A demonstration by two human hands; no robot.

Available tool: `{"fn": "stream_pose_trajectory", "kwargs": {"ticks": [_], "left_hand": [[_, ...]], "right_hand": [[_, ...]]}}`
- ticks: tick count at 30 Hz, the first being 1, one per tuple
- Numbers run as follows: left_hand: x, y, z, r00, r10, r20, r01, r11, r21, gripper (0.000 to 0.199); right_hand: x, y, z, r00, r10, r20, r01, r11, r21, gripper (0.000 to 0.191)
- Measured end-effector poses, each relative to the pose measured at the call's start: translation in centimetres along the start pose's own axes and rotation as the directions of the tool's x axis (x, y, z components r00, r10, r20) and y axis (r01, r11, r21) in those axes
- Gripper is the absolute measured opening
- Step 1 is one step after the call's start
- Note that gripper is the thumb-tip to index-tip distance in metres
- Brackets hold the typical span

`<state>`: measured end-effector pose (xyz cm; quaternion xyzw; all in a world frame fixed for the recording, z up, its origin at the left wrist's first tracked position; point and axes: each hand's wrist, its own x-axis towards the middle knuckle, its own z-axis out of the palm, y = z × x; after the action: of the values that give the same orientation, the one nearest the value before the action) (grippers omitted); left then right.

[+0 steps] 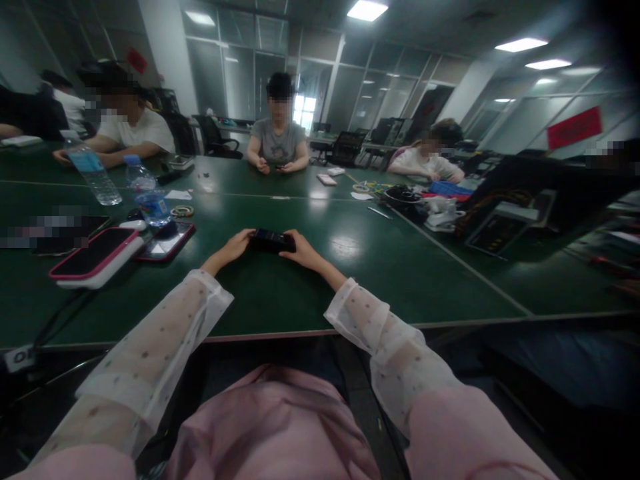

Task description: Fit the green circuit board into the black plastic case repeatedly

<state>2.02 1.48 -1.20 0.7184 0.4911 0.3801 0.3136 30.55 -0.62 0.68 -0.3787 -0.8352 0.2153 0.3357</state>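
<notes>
Over the green tabletop, a black phone-like device (269, 240) is held sideways between both hands. My left hand (234, 248) is closed around its left end. On the opposite end, my right hand (301, 251) grips with the thumb along the near side. Faint light marks show on the device's dark face, too small to read. The fingers beneath it are hidden. Sheer dotted sleeves cover both forearms.
To the left lie a pink-edged phone on a white block (95, 257), another phone (167, 241), a tape roll (182, 211) and two water bottles (145, 193). A pen (380, 213) and cluttered items (443, 207) lie right. Several people sit around the green table (400, 273).
</notes>
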Motion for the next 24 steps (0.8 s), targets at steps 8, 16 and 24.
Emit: {"fn": "stream_pose_trajectory", "kwargs": {"ticks": [8,16,24], "left_hand": [[-1.2,1.8,-0.3,0.999,-0.053,0.008,0.052,0.998,0.041,0.067],[-1.3,2.3,-0.2,0.999,-0.038,0.036,0.036,0.998,0.043,0.077],[-1.1,2.0,-0.4,0.998,-0.044,0.051,0.039,0.995,0.088,0.079]], "right_hand": [[0.0,0.0,0.2,0.995,-0.099,0.028,0.094,0.984,0.155,0.057],[0.1,-0.3,0.3,0.992,-0.100,0.076,0.073,0.953,0.294,0.057],[0.1,-1.0,-0.1,0.990,0.069,0.125,-0.110,0.928,0.356,0.070]]}}
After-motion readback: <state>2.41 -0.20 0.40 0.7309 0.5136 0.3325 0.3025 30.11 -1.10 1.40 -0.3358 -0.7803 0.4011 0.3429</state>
